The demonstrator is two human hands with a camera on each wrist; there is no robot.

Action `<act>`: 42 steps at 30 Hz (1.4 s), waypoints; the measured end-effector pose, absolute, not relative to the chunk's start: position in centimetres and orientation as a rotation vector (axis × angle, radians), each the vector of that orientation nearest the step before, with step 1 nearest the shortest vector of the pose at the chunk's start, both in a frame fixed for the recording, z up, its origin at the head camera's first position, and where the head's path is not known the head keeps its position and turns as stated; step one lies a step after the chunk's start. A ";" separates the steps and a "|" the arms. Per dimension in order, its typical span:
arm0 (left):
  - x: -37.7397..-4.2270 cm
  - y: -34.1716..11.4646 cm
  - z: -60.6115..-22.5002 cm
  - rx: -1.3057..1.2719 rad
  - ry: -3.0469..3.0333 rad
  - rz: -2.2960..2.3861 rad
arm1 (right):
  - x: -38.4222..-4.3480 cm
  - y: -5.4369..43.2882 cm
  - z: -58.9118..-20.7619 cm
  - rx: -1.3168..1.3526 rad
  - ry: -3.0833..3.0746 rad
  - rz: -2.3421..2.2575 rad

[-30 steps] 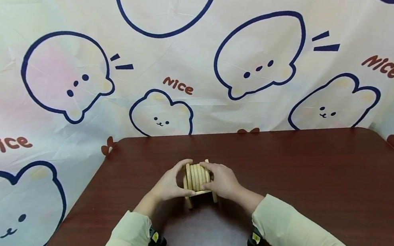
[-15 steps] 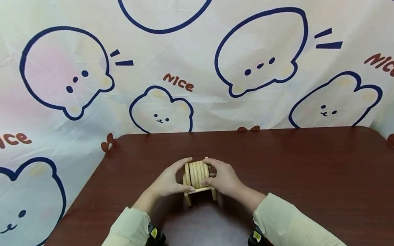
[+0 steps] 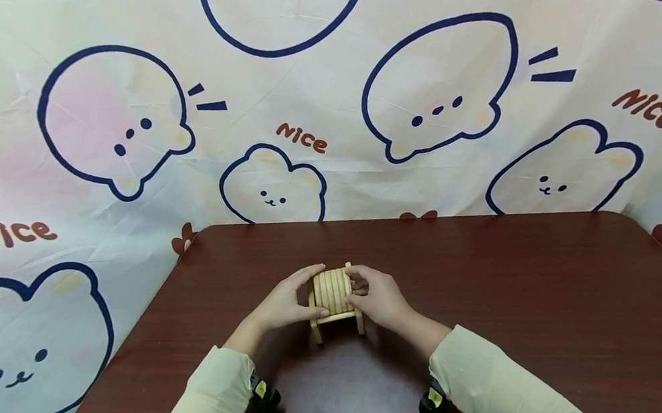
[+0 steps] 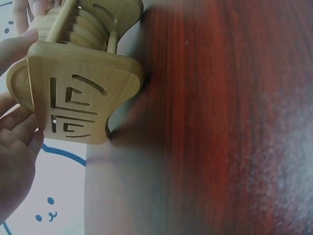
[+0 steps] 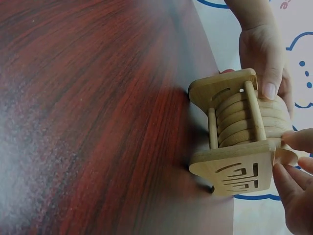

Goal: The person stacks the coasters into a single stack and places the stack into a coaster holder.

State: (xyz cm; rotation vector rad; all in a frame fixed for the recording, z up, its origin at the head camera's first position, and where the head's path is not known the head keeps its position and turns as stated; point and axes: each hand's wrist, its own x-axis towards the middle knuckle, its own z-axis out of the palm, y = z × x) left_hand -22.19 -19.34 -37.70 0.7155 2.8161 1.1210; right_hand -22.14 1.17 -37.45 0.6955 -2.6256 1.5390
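Note:
A row of several round wooden coasters stands on edge, side by side, in a pale wooden coaster holder. The holder has end panels with cut-out slots and round rods between them. My left hand curls around the left end of the row, its thumb on the near rims and its fingers over the far side. From the right, my right hand holds the other end of the row between thumb and fingers. In the left wrist view, one end panel hides part of the coasters.
The holder stands on a dark reddish-brown table. Behind it hangs a pale cloth printed with cartoon bears. A black wrist camera is under the left sleeve, another black camera under the right.
A narrow gap between the leftmost coaster and the others has closed, so the row now sits evenly. My right hand's fingers have shifted slightly to the right. The holder stays in about the same place.

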 end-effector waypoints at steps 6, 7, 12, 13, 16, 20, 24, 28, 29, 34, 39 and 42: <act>-22.2 -19.1 -37.5 0.653 2.834 1.128 | -22.1 2.0 -37.4 0.723 -2.636 1.525; -22.3 -19.0 -37.4 0.650 2.842 1.121 | -22.1 2.1 -37.4 0.728 -2.641 1.522; -22.4 -18.9 -37.2 0.656 2.860 1.093 | -21.9 2.8 -37.2 0.738 -2.666 1.507; -22.4 -18.9 -37.1 0.657 2.865 1.085 | -21.9 2.9 -37.1 0.738 -2.668 1.501; -22.3 -18.8 -37.0 0.662 2.875 1.070 | -21.7 3.3 -37.1 0.733 -2.679 1.488; -22.1 -18.6 -36.9 0.673 2.890 1.047 | -21.6 3.9 -37.4 0.712 -2.715 1.461; -21.7 -18.5 -36.7 0.678 2.904 1.025 | -21.4 4.7 -37.7 0.674 -2.762 1.410; -21.4 -18.4 -36.5 0.723 2.960 0.945 | -21.0 5.8 -37.8 0.645 -2.798 1.346; -21.3 -18.4 -36.5 0.738 2.979 0.914 | -20.9 6.1 -37.8 0.641 -2.806 1.324; -21.0 -17.7 -36.1 0.795 3.047 0.812 | -20.6 7.7 -38.0 0.661 -2.803 1.183; -20.6 -16.6 -35.7 0.834 3.132 0.664 | -20.4 9.4 -38.0 0.713 -2.780 0.985; -20.3 -15.7 -35.5 0.864 3.159 0.573 | -20.4 10.5 -38.1 0.736 -2.777 0.870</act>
